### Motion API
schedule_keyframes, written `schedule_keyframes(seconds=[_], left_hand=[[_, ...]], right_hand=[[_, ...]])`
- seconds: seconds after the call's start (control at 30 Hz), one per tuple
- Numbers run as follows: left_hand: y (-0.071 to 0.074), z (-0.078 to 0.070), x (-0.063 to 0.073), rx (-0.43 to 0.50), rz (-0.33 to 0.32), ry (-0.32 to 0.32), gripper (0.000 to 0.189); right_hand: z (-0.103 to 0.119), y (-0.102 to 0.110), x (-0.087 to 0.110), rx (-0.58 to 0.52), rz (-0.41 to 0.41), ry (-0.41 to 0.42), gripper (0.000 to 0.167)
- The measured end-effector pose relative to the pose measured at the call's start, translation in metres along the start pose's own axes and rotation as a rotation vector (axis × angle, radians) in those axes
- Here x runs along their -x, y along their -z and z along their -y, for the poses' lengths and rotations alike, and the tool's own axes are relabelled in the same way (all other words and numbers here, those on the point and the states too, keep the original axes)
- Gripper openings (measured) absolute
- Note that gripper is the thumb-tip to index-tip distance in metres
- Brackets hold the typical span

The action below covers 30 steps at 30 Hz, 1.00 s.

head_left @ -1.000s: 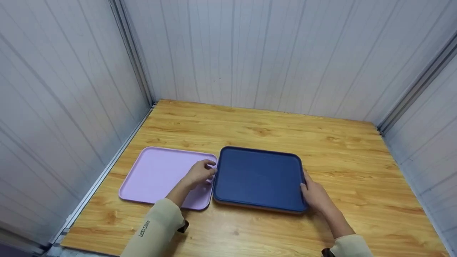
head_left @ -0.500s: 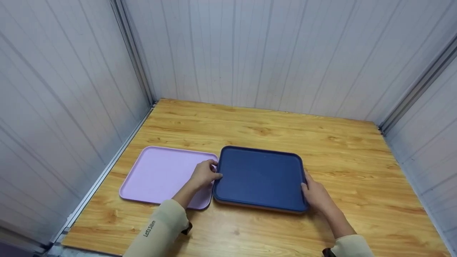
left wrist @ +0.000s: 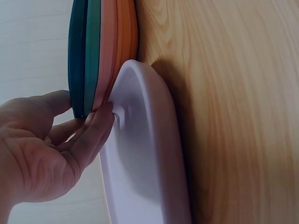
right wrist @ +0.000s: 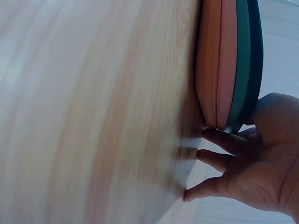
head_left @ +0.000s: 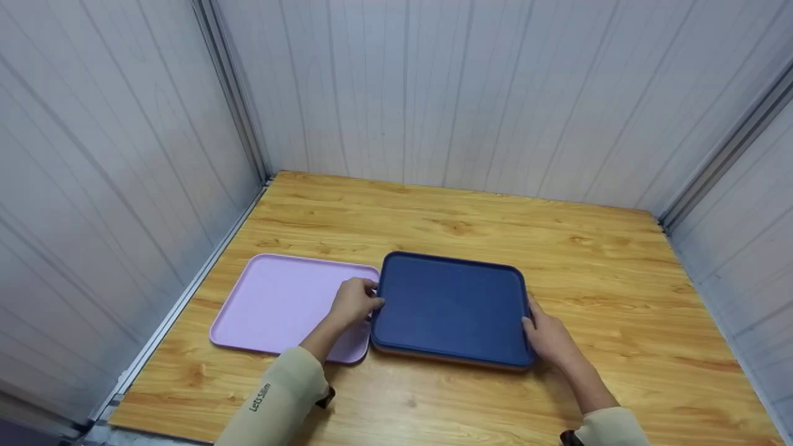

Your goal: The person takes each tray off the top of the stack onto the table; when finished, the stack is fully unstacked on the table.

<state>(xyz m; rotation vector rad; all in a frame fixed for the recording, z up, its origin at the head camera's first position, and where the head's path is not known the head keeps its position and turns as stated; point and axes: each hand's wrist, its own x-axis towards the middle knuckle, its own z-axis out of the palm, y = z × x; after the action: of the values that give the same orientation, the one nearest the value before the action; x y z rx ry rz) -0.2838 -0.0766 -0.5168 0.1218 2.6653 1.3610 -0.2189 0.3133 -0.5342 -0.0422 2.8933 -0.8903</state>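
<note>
A dark blue tray [head_left: 452,310] tops a stack of trays, its rim facing up. Under it, the wrist views show a green tray [left wrist: 92,51], a pink tray [right wrist: 227,65] and orange layers [right wrist: 208,65]. At the stack's left edge my left hand [head_left: 353,302] pinches, thumb on the blue rim and fingertips against the side below. My right hand [head_left: 548,334] grips the right edge, thumb on the rim; some of its fingertips touch the tabletop in the right wrist view. A lilac tray [head_left: 279,303] lies flat to the left, partly under my left hand.
The stack and the lilac tray lie side by side on a wood-grain table [head_left: 458,226]. Pale panel walls [head_left: 403,93] enclose the back and both sides. A metal strip [head_left: 179,303] runs along the table's left edge.
My left hand has moved slightly right from the lilac tray's edge, and its thumb has come onto the blue rim. The right hand keeps its grip. The trays have barely shifted.
</note>
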Motion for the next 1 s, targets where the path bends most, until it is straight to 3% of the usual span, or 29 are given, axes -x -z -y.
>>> schedule_keyframes(seconds=[0.23,0.5,1.0], left_hand=[[0.003,0.0,-0.001,-0.026,-0.046,-0.012,0.026],[0.007,0.006,0.001,0.035,-0.051,0.0,0.025],[0.019,0.016,0.005,0.151,-0.066,0.041,0.029]], right_hand=[[-0.003,0.001,-0.001,-0.033,0.014,-0.003,0.066],[-0.005,0.001,-0.001,-0.015,0.007,0.001,0.056],[-0.005,0.0,-0.002,-0.001,0.001,-0.003,0.058]])
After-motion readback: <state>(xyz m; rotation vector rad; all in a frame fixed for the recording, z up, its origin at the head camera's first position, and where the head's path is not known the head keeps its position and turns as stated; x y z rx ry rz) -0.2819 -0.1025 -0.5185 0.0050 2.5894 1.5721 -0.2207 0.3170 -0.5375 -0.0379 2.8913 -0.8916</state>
